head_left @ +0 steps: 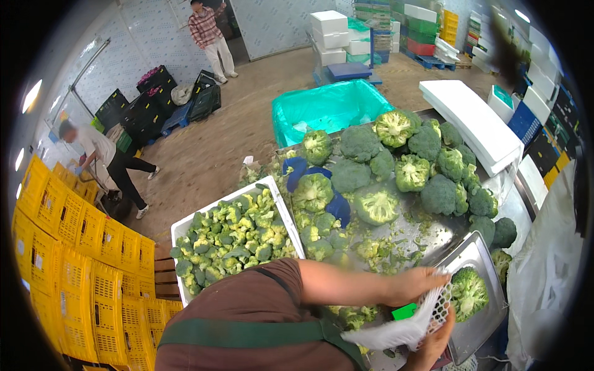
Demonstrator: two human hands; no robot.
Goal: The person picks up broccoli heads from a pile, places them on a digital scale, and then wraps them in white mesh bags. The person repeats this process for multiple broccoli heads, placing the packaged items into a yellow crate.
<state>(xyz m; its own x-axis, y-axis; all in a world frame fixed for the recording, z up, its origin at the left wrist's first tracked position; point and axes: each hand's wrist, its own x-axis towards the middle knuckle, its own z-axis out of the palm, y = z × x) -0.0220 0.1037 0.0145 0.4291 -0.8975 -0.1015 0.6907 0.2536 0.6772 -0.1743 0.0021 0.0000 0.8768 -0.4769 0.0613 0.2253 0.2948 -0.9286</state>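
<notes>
Both hands are at the lower right, closed around a bunched white foam net sleeve point(396, 334). My left hand point(422, 283) pinches its upper end, with the forearm reaching across from the left. From below, my right hand point(438, 339) grips the meshed side, its fingers partly hidden by the net. Just right of the net, a head of broccoli point(468, 294) lies in a shallow metal tray point(493, 272). A flat bright green piece point(404, 311) shows beside the sleeve; its kind I cannot tell.
Whole broccoli heads point(426, 143) pile on the metal table point(445, 230) among scraps. Small florets fill a white foam box point(289, 232) at left. Beyond stand a teal-lined bin point(284, 117) and a white foam lid point(476, 120). Yellow crates point(105, 303) and two people are farther left.
</notes>
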